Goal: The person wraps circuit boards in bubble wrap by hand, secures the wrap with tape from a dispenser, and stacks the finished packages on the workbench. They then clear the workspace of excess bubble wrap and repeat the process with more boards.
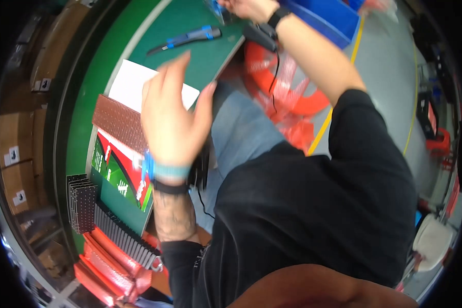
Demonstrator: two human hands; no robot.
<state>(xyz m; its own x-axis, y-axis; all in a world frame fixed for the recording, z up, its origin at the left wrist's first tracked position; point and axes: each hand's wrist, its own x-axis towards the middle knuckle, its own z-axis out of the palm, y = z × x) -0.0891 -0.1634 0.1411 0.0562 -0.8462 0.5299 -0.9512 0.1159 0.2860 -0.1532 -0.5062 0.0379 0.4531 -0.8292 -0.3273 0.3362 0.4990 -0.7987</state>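
Observation:
My left hand [172, 115] is over the green bench, its fingers spread and blurred by motion, with nothing visible in it. Below it lie a white sheet [127, 84] and a brown textured panel [119, 124]. At the top edge, my right hand [249, 7] has curled fingers, partly cut off by the frame. Beside those fingers is a small blue-and-dark item [216, 11]; what exactly they grip cannot be made out. A long blue-and-black tool, resembling a utility knife [187, 38], rests on the green mat [154, 38] between the hands.
A red-and-green printed sheet or box [120, 172] lies nearer me, beside stacked black perforated strips [82, 203] and a row of grey strips [123, 231]. Red wrap [110, 262] is at lower left. Right of the bench are a blue bin [326, 20] and red plastic [303, 100]. Cartons [15, 143] line the left.

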